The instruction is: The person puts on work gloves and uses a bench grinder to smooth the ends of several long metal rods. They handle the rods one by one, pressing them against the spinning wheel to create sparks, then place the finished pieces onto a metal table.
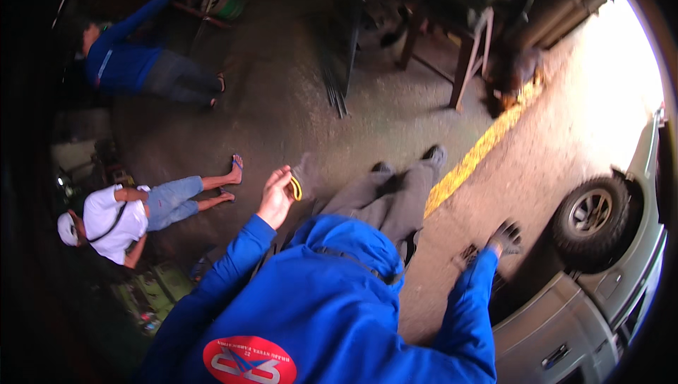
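2 hands here: L hand [274, 199] is bare, pinching 1 blurry grey glove-like thing [296, 188] w/ a yellow edge, out left of the legs. R hand [506, 238] wears 1 dark glove [513, 233], fingers spread wide, near 1 wheel [592, 212] of 1 grey vehicle [561, 320]. Also 1 yellow floor line [472, 166] + 2 other ppl off left, 1 in blue top [126, 63], 1 in white tee [113, 218].

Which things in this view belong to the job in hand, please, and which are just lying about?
With the hands:
- yellow-edged item, blurred, perhaps a glove, in the grip of the left hand
- dark glove, worn on the right hand

Apart from the hands, seemingly not in use:
- thin bars
- brown stand
- grey vehicle
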`<move>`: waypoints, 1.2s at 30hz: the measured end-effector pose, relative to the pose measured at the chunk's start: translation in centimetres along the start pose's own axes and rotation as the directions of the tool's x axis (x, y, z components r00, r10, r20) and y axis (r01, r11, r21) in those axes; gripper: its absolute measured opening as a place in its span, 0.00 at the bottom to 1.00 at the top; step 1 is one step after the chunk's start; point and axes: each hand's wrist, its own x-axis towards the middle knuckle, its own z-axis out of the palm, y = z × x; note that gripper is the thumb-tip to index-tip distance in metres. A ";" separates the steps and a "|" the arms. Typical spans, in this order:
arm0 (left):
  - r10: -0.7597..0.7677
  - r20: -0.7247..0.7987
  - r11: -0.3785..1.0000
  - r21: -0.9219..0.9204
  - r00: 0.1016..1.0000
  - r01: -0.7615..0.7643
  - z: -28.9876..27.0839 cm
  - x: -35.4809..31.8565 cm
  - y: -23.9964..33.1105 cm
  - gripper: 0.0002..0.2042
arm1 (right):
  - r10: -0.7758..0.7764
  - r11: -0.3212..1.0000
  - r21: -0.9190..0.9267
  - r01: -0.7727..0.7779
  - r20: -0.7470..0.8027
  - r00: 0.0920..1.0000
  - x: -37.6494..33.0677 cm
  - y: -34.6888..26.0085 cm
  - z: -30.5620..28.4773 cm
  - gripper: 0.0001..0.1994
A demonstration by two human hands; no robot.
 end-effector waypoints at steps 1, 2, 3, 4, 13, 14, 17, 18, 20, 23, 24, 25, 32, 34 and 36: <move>0.011 0.056 0.990 0.141 0.998 -0.019 -0.2 1.6 0.9 0.08 | 0.274 0.903 0.376 -0.207 -0.133 0.953 2.7 -1.6 -1.1 0.19; 0.026 0.073 0.979 0.199 0.997 -0.040 0.7 2.9 2.2 0.08 | 0.495 0.712 0.667 -0.218 -0.257 0.830 6.1 -2.3 -2.9 0.19; 0.044 0.027 0.972 0.230 0.999 -0.049 0.2 1.9 2.1 0.09 | 0.135 0.691 0.718 -0.083 -0.016 0.991 10.6 -3.8 -10.5 0.18; 0.045 -0.045 0.969 0.244 0.998 -0.032 -1.2 -0.5 1.4 0.10 | -0.285 0.615 0.789 -0.004 0.227 0.931 13.9 -5.4 -21.1 0.18; 0.103 0.172 0.991 0.068 0.980 -0.116 3.7 2.4 0.7 0.08 | 0.049 -0.121 0.987 0.102 -0.097 0.994 7.7 -10.7 -42.3 0.16; 0.088 0.187 0.993 0.057 0.978 -0.101 2.8 1.5 0.2 0.07 | -0.099 -0.436 0.899 -0.038 -0.006 0.995 6.1 -11.2 -46.3 0.16; 0.085 0.236 0.996 -0.010 0.968 -0.085 6.3 0.9 -1.8 0.08 | -0.334 -0.676 0.715 -0.177 -0.083 0.939 3.7 -6.0 -57.7 0.19; 0.095 0.254 0.995 -0.030 0.962 -0.091 7.9 0.6 -2.0 0.09 | -0.356 -0.680 0.728 -0.088 -0.223 0.907 3.6 -5.8 -58.9 0.23; 0.106 0.278 0.992 -0.091 0.955 -0.084 10.1 -0.6 -2.2 0.07 | -0.490 -0.613 0.784 -0.100 -0.278 0.826 2.6 -4.6 -62.0 0.25; 0.153 0.265 0.984 -0.133 0.952 -0.121 12.1 -2.3 -1.5 0.07 | -0.545 -0.456 0.887 -0.076 -0.210 0.812 1.2 -2.5 -67.1 0.25; 0.173 0.265 0.981 -0.136 0.949 -0.141 12.0 -2.3 -1.2 0.07 | -0.563 -0.388 0.920 -0.052 -0.192 0.804 1.3 -1.8 -67.9 0.24; 0.193 0.263 0.977 -0.139 0.945 -0.161 12.0 -2.4 -1.0 0.07 | -0.578 -0.318 0.948 -0.026 -0.172 0.797 1.4 -0.7 -68.8 0.23; 0.187 0.407 0.758 -0.638 0.894 0.132 10.3 0.1 -2.1 0.14 | -0.632 -0.480 0.862 -0.164 -0.210 0.746 5.0 -2.5 -68.1 0.18; 0.273 0.511 0.564 -0.771 0.815 0.295 10.4 -0.4 -1.6 0.17 | -0.702 -0.574 0.698 -0.428 -0.151 0.696 5.6 -2.8 -68.7 0.19; 0.463 0.563 0.430 -0.818 0.684 0.382 11.5 -1.8 -0.1 0.19 | -0.741 -0.671 0.447 -0.592 -0.373 0.558 6.4 -4.2 -67.9 0.20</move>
